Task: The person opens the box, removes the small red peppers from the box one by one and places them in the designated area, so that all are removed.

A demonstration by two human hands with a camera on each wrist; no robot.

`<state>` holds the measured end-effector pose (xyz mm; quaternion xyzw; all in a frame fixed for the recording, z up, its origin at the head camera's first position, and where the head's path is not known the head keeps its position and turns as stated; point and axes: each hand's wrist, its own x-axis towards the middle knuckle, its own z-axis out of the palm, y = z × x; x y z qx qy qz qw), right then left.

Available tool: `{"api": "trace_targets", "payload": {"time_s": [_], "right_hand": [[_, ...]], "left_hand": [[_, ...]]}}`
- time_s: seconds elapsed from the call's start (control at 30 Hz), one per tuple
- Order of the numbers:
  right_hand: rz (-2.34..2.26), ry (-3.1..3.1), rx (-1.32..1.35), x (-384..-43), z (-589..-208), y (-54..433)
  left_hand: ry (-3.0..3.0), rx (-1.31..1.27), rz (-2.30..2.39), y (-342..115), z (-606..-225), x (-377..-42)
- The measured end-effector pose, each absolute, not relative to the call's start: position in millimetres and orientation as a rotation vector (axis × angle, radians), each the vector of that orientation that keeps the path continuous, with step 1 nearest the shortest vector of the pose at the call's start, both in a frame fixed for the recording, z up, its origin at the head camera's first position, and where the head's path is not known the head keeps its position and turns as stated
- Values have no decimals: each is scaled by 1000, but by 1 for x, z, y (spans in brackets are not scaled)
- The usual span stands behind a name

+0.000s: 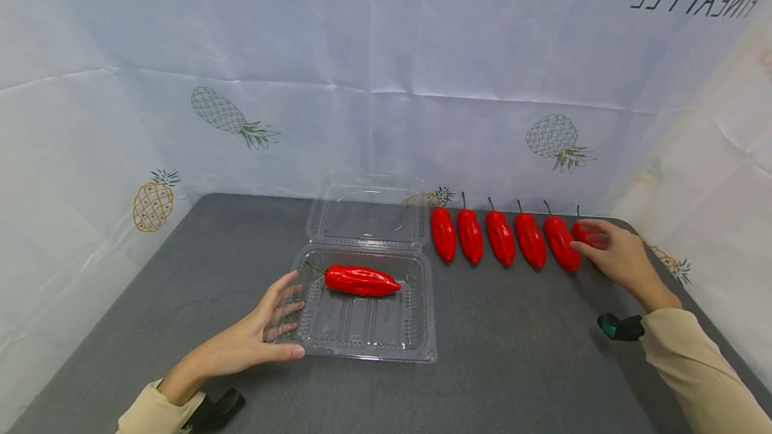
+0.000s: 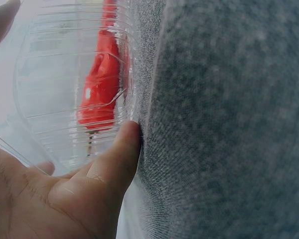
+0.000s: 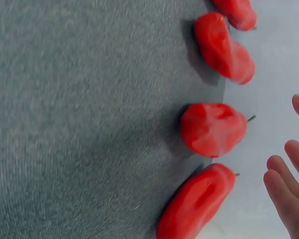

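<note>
A clear plastic clamshell box (image 1: pixel 375 347) stands on the dark table, lid (image 1: pixel 370 213) folded back. One red chili pepper (image 1: pixel 360 280) lies crosswise in its base, green stem to the left. My left hand (image 1: pixel 250 337) rests against the box's left side, fingers spread along the wall; in the left wrist view the thumb (image 2: pixel 122 159) touches a lower corner. My right hand (image 1: pixel 624 260) hovers over the rightmost red pepper (image 1: pixel 582 233), partly covering it. Its fingers (image 3: pixel 284 199) are apart with nothing held between them in the right wrist view.
Several more red peppers (image 1: pixel 500 238) lie in a row right of the box, stems toward the back edge. A white pineapple-print cloth (image 1: pixel 386 132) hangs behind the grey table (image 1: pixel 512 353). Dark straps with small devices (image 1: pixel 621 327) sit at both wrists.
</note>
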<state>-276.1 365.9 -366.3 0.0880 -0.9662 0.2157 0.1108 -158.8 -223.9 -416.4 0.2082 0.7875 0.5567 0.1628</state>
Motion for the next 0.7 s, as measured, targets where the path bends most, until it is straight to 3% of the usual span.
{"api": "trace_targets", "payload": {"time_s": [0.7], "right_hand": [[725, -2777, 443, -262, -347, 307]], "left_hand": [[2231, 600, 1595, -222, -416, -160]]}}
